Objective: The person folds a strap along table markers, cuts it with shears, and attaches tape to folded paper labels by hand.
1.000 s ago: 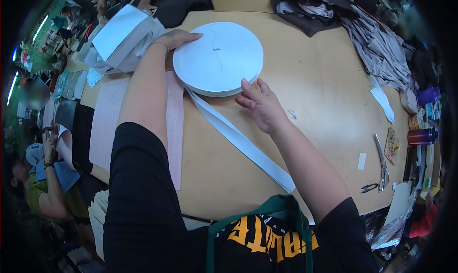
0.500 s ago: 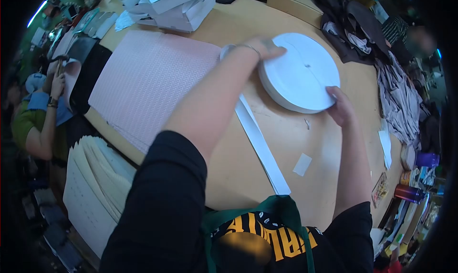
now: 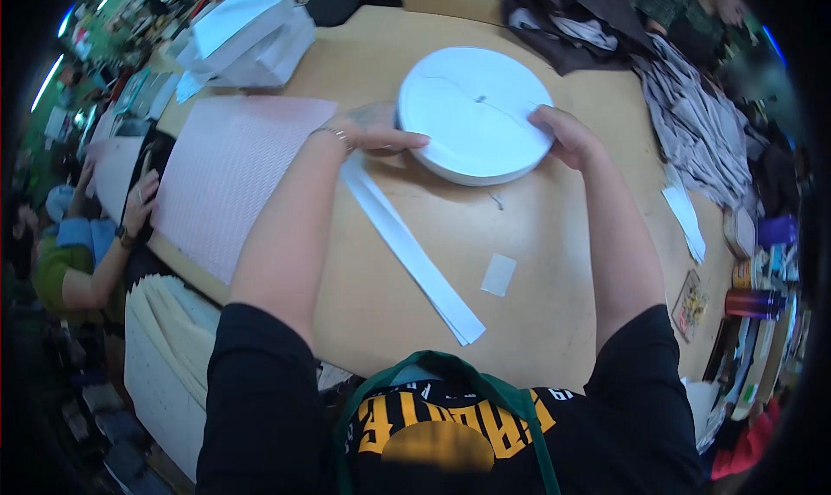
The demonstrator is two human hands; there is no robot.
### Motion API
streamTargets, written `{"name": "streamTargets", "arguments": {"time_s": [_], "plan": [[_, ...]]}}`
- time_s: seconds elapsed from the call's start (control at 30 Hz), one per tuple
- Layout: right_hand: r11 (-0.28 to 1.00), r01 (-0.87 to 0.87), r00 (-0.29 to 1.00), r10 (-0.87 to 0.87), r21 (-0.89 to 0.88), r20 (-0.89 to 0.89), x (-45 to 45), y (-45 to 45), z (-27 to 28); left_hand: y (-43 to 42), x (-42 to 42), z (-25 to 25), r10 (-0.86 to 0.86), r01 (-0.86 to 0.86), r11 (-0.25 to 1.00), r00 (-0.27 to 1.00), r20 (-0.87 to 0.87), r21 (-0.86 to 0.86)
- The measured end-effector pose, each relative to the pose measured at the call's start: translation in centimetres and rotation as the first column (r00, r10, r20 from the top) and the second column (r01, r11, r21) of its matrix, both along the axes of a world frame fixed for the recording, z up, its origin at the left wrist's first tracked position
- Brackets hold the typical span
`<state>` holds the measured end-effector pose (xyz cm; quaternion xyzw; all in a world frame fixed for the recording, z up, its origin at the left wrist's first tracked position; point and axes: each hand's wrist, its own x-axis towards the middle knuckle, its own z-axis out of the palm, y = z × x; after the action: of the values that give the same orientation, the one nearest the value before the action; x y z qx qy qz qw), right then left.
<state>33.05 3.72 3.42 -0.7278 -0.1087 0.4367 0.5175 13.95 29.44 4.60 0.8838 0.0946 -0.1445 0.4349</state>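
Observation:
A large, flat roll of white strip material [image 3: 476,118] is held at its rim between both hands, over the tan table. My left hand [image 3: 378,130] grips its left edge, with the thumb on the top face and the fingers hidden behind the side. On the right edge, my right hand [image 3: 567,138] has its thumb on top and its other fingers under the rim. A folded white strip [image 3: 411,248] lies slantwise below my left hand; whether it joins the roll cannot be seen. Just in front of the roll is a small bit of thread [image 3: 496,201].
Pink textured sheets [image 3: 234,157] cover the table's left side, with white boxes [image 3: 251,41] behind. A small pale rectangle [image 3: 499,274] lies mid-table. Dark and grey cloth [image 3: 692,118] is heaped at right. Another person's hand [image 3: 143,196] is at the left edge.
The roll has shifted left relative to the view. My left hand has moved from the roll's upper left down to its lower left edge; my right hand has slid up the right edge.

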Motion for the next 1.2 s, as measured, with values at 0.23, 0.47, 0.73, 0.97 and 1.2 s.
{"name": "streamTargets", "arguments": {"time_s": [0.23,0.47,0.73,0.97,1.2], "plan": [[0.971,-0.202,0.978,0.208,-0.130,0.029,2.9,3.8,-1.4,0.3,-1.4,-2.0,0.307,-0.307,0.952,0.952,0.000,0.006],[0.979,0.206,0.794,-0.172,0.008,0.583,-3.6,-6.3,0.5,-2.6,-0.3,1.9,0.291,-0.272,0.944,0.954,-0.080,0.185],[0.490,0.752,0.476,0.058,-0.440,0.878,-17.2,-39.5,1.0,-3.4,3.1,5.7,-0.010,-0.018,0.635,0.999,0.032,0.773],[0.526,0.598,0.633,0.154,-0.605,0.759,-16.5,-43.5,-0.5,-28.6,0.5,7.3,-0.615,0.275,0.781,0.498,0.611,0.561],[0.734,0.535,0.532,0.091,-0.417,0.842,-17.1,-45.2,-1.5,-46.2,-2.7,-0.4,-0.762,0.637,0.635,0.427,0.486,0.437]]}}
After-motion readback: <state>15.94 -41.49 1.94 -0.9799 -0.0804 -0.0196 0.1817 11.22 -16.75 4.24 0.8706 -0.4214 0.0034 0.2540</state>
